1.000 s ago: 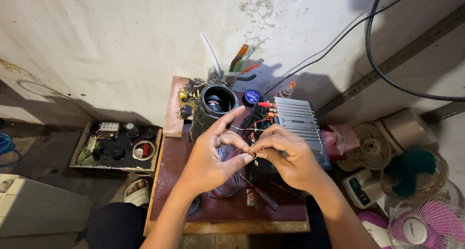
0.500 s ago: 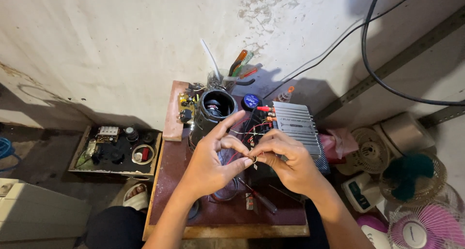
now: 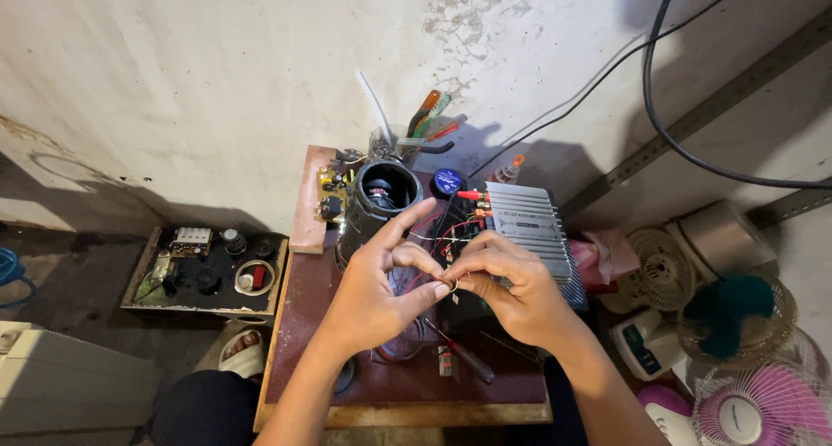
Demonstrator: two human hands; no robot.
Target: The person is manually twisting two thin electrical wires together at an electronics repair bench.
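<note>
Over a small dark red counter (image 3: 303,325), the left hand (image 3: 373,294) and right hand (image 3: 511,290) meet, fingers pinching thin red wires (image 3: 433,242), apparently twisting their ends. The wires run to a ribbed silver amplifier box (image 3: 529,229) just behind.

The table (image 3: 303,325) had a worn, matt maroon top with a bare wooden edge along its front. Near its back right corner the amplifier (image 3: 529,229) showed ribbed, dull silver metal. By the back edge the speaker (image 3: 381,199) was matt black, probably plastic, with a shiny ring inside. Thin wires (image 3: 438,238) in glossy red and pale insulation ran to the left hand (image 3: 377,294) and right hand (image 3: 511,290). The wall (image 3: 173,91) was rough, stained plaster. Off the table's right edge, the fan (image 3: 745,411) looked like smooth pink plastic.
</note>
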